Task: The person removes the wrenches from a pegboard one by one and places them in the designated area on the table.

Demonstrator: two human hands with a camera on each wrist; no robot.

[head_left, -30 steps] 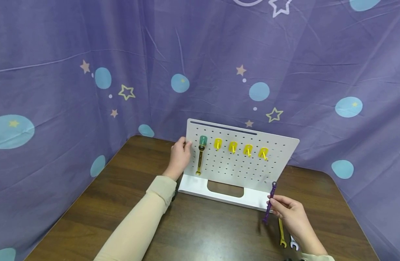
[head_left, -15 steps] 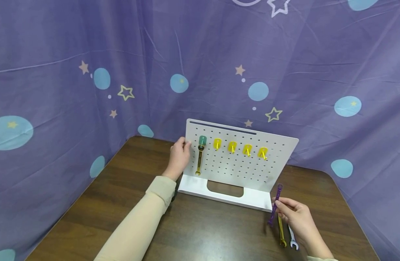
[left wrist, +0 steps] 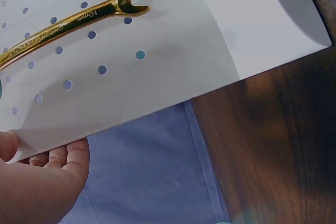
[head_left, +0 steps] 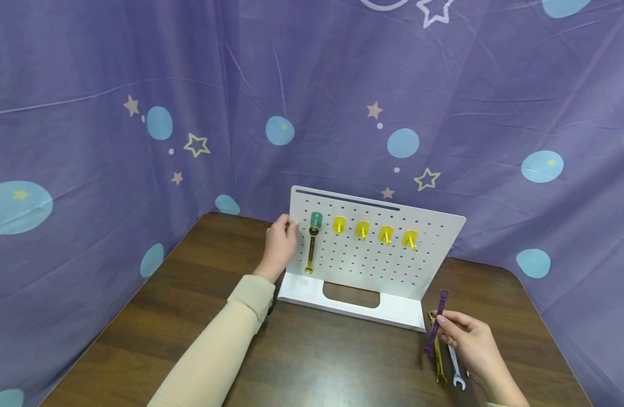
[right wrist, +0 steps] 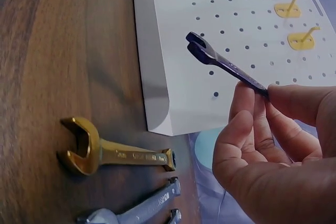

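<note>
My left hand grips the left edge of a white pegboard, thumb on its front and fingers behind. On the green hook near that edge hangs a gold wrench, its open end down. Between thumb and fingers, my right hand pinches a purple wrench, held in the air right of the board's base. Below it on the table lie another gold combination wrench and a silver wrench. Part of a further wrench shows at the bottom of the right wrist view.
Several yellow hooks stick out in a row across the board. The board stands on a dark wooden table. A purple curtain with stars and blue spots hangs behind and at the left.
My right hand has moved right and slightly toward me with the purple wrench, away from the board and over the wrenches on the table. The left hand has stayed on the board's edge.
</note>
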